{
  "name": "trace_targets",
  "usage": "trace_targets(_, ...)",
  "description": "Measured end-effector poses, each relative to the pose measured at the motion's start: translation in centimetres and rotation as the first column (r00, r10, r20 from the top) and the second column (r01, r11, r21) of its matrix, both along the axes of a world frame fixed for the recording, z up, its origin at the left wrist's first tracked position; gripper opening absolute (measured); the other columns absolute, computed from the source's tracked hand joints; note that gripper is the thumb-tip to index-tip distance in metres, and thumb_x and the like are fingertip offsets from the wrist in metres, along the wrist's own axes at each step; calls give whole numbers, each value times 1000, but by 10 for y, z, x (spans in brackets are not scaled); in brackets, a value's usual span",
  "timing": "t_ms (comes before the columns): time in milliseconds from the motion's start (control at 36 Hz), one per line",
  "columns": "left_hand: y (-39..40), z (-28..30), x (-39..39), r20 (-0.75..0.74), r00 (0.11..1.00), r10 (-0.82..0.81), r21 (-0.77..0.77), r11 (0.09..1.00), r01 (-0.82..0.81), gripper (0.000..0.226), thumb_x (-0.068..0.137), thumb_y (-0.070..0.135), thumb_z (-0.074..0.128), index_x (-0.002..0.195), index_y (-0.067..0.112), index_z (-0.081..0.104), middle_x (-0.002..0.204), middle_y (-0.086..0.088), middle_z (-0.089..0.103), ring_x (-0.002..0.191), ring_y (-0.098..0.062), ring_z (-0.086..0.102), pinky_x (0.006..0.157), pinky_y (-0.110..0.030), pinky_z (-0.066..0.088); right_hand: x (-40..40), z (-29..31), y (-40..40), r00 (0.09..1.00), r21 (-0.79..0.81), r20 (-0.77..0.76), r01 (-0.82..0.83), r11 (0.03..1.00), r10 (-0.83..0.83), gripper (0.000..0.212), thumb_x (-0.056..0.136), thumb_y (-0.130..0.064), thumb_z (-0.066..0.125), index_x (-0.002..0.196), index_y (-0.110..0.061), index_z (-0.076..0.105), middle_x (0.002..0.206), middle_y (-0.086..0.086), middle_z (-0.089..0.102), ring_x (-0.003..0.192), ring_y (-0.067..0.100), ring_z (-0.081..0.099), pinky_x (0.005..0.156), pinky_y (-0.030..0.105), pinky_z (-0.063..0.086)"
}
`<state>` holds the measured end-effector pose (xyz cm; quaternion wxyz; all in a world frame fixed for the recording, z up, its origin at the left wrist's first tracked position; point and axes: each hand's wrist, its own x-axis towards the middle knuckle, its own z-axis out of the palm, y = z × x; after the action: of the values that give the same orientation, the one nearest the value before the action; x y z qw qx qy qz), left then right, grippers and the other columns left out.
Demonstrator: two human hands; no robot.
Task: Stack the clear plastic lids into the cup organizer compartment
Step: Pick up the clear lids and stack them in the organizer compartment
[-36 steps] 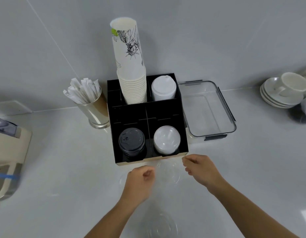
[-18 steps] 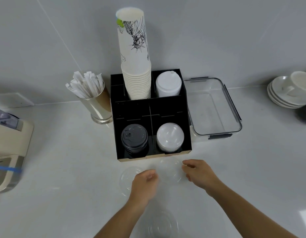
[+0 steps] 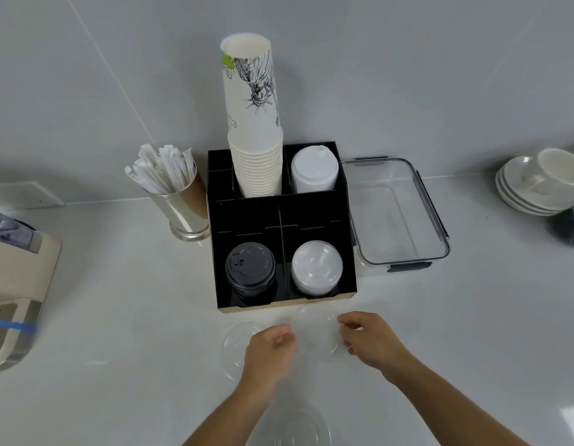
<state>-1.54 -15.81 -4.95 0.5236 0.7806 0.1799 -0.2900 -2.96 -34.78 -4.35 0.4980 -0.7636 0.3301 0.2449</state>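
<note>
Clear plastic lid (image 3: 316, 333) lay low in the frame's centre, just below the black organizer (image 3: 280, 220), pinched at its edges between the left hand (image 3: 268, 352) and right hand (image 3: 371, 344). Two more clear lids (image 3: 235, 346) sat on the white counter (image 3: 118, 317) nearby. Stacked clear lids (image 3: 316, 267) filled the organizer's lower-right compartment.

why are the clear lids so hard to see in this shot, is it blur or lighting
Head view: mostly low contrast, as the clear lid between the left hand and right hand is transparent on a pale counter under flat, soft light; edges are also slightly soft, and wide-angle distortion bends the cup stack.
</note>
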Motion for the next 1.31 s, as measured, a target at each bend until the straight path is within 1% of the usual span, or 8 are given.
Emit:
trace_targets(278, 5, 23, -6, 66, 997, 36, -10, 999, -36, 13, 79, 8, 53, 66, 7, 56, 65, -3, 40, 62, -15, 31, 56, -27, 26, -5, 19, -1, 997, 25, 77, -14, 1000, 12, 11, 82, -15, 71, 91, -21, 70, 93, 3, 72, 68, 17, 70, 80, 49, 61)
trace_targets(389, 8, 29, -9, 53, 992, 112, -88, 990, -107, 18, 84, 8, 61, 80, 13, 78, 68, 7, 63, 51, -5, 50, 50, -13, 40, -5, 27, 0, 993, 32, 119, -10, 999, 6, 12, 81, -12, 73, 91, -17, 70, 95, 5, 71, 69, 17, 71, 80, 45, 63)
trace_targets(472, 10, 31, -10, 45, 982, 182, -115, 978, -176, 20, 84, 11, 67, 96, 22, 80, 89, 1, 75, 68, -7, 66, 59, -12, 50, -4, 34, 1, 988, 50, 153, 7, 999, -14, 12, 80, -9, 73, 89, -16, 70, 93, 5, 71, 64, 15, 72, 81, 48, 62)
trace_targets(611, 9, 40, -6, 72, 967, 245, -205, 952, -226, 20, 81, 1, 69, 88, 18, 78, 75, 2, 71, 65, -14, 62, 65, -20, 51, 3, 50, 1, 969, 67, 245, 17, 998, -33, 15, 82, -1, 70, 86, -15, 70, 90, 8, 69, 68, 17, 67, 64, 24, 60)
trace_targets(861, 2, 50, 8, 114, 956, 270, -254, 938, -234, 19, 82, -2, 71, 86, 15, 78, 83, -8, 78, 65, -12, 68, 81, -37, 59, 24, 66, -6, 948, -26, 315, -34, 999, 41, 17, 82, 1, 70, 83, -16, 71, 86, 3, 68, 65, 13, 64, 74, 35, 63)
trace_targets(1111, -14, 52, 25, 212, 928, 308, -233, 938, -258, 19, 80, -6, 70, 92, 8, 72, 81, -10, 74, 60, -14, 66, 55, -9, 50, 56, 79, -14, 924, -195, 339, -119, 974, 180, 23, 84, -3, 68, 76, -24, 67, 74, -9, 66, 64, 12, 64, 45, 7, 39)
trace_targets(1222, -20, 49, 32, 197, 933, 303, -223, 940, -258, 20, 79, -1, 72, 92, 14, 70, 77, -6, 76, 59, -12, 67, 63, -21, 54, 70, 79, -14, 915, -276, 310, -174, 945, 259, 13, 85, -8, 69, 89, -19, 73, 77, -9, 71, 60, 3, 64, 50, 9, 44)
trace_targets(1306, -24, 47, 36, 189, 932, 309, -223, 938, -266, 18, 80, 1, 71, 92, 14, 68, 75, -5, 76, 53, -7, 64, 59, -20, 51, 77, 77, -11, 905, -339, 269, -232, 912, 331, 14, 81, -13, 67, 94, -10, 73, 86, 9, 74, 76, 26, 69, 65, 32, 58)
